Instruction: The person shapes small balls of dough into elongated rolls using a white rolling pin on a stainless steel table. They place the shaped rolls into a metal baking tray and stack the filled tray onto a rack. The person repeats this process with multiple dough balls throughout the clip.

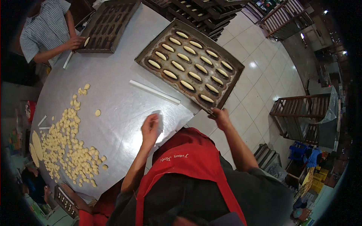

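A large metal baking tray (145,56) lies at the table's far right edge, its near corner sticking out past the edge. Rows of slim, pointed dough pieces (178,66) rest in its dark, oblong hollows. My right hand (221,118) grips the tray's near right corner, thumb and fingers closed on the rim. Over the metal table (113,124), close to its front edge, is my left hand (151,126). Its fingers are curled together, with nothing visible in them. A white rolling rod (155,92) lies between this hand and the tray.
Many small dough balls (71,150) cover the table's left side, near flattened dough strips (36,145). Across the table, another person's hand (75,42) places dough in a second tray (109,26). A co-worker's arm (77,197) enters lower left. Tray stacks (200,15) and racks (301,107) stand around.
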A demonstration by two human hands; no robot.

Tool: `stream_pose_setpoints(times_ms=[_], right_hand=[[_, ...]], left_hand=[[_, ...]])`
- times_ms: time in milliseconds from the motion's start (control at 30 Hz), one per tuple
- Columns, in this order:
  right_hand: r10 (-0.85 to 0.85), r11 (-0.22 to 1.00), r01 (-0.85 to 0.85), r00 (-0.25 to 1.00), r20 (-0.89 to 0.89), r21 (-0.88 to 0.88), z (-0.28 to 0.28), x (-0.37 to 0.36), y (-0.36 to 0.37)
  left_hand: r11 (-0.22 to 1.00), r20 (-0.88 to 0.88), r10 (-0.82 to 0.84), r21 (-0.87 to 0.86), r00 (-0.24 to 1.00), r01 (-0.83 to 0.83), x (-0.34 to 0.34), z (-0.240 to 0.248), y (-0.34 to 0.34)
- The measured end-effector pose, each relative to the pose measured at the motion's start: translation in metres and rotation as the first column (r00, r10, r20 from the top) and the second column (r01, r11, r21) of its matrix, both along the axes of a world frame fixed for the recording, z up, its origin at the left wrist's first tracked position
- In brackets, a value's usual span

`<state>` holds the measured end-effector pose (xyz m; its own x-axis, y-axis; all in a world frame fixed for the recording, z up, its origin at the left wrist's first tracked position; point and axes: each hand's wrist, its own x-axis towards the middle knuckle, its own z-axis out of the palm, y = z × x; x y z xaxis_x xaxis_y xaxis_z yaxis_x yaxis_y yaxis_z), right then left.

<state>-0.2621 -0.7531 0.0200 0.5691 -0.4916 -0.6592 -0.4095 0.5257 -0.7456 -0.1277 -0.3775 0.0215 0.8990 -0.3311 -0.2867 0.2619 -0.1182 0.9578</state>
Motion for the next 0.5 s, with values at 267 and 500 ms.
stream_pose_setpoints(times_ms=[267,500], right_hand=[[-0.12,0.99,0.074,0.877,0.464,0.117,0.102,-0.017,-0.031],[0.012,0.996,-0.058,0.843,0.538,0.068,0.091,-0.119,-0.192]], left_hand=[[0.918,-0.432,-0.074,-0.381,0.899,-0.107,0.041,0.06,-0.136],[0.751,-0.643,-0.355,-0.629,0.678,-0.203,0.014,0.117,-0.216]])
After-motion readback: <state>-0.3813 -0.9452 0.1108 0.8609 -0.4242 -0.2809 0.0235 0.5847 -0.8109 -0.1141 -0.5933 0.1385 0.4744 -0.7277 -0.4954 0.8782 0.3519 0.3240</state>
